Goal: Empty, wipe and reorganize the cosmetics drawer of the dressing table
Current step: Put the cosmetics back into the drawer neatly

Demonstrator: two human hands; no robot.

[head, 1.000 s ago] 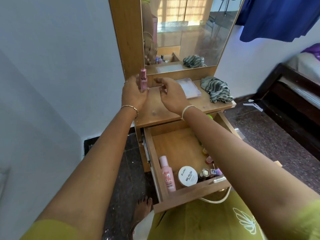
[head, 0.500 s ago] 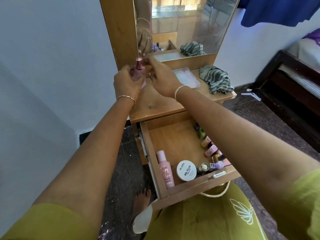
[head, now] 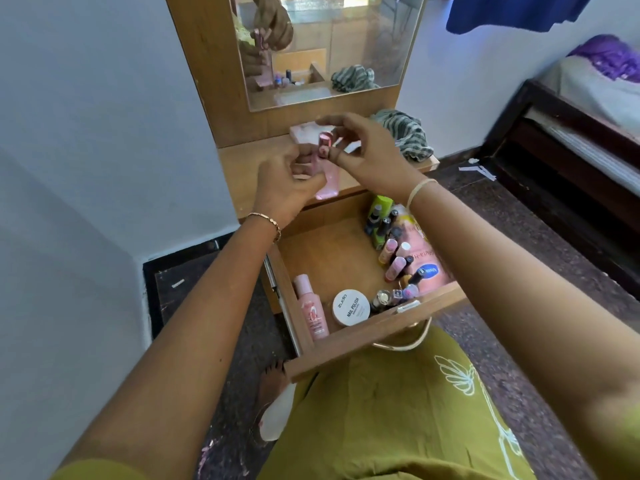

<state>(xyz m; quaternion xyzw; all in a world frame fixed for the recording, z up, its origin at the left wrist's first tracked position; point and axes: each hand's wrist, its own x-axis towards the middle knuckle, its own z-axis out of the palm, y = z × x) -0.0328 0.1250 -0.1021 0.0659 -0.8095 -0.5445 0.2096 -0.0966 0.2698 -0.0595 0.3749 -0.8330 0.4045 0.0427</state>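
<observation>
A person seated before a wooden dressing table (head: 249, 168) holds a pink bottle (head: 328, 183) above the tabletop's front edge, at 12 o'clock from the open drawer (head: 381, 328). The left hand (head: 287, 188) grips the bottle's body from 9 o'clock, fingers curled round it. The right hand (head: 370, 154) arches in from 3 o'clock and pinches the shiny rose cap (head: 325, 142) with its fingertips. The bottle tilts, cap towards the mirror (head: 346, 46), which reflects both hands and the bottle.

Below, the drawer stands pulled out over the person's lap. At its 7 o'clock corner a pink lotion bottle (head: 311, 313) lies along the left wall, cap pointing to 12 o'clock. Just beside it, at 6 o'clock, a white jar (head: 350, 306) marked "NAIL POLISH" rests against the front wall. Small nail polish bottles (head: 389, 244) crowd the right side from 1 to 5 o'clock, some lying on a pink pouch (head: 429, 258), with a green bottle (head: 381, 204) at the 1 o'clock corner.

On the tabletop, a striped cloth (head: 405, 136) lies crumpled at 2 o'clock from the hands. A pale flat box (head: 303, 130) sits at 12 o'clock, partly hidden behind them. A bed (head: 588, 98) stands at the room's 3 o'clock side.
</observation>
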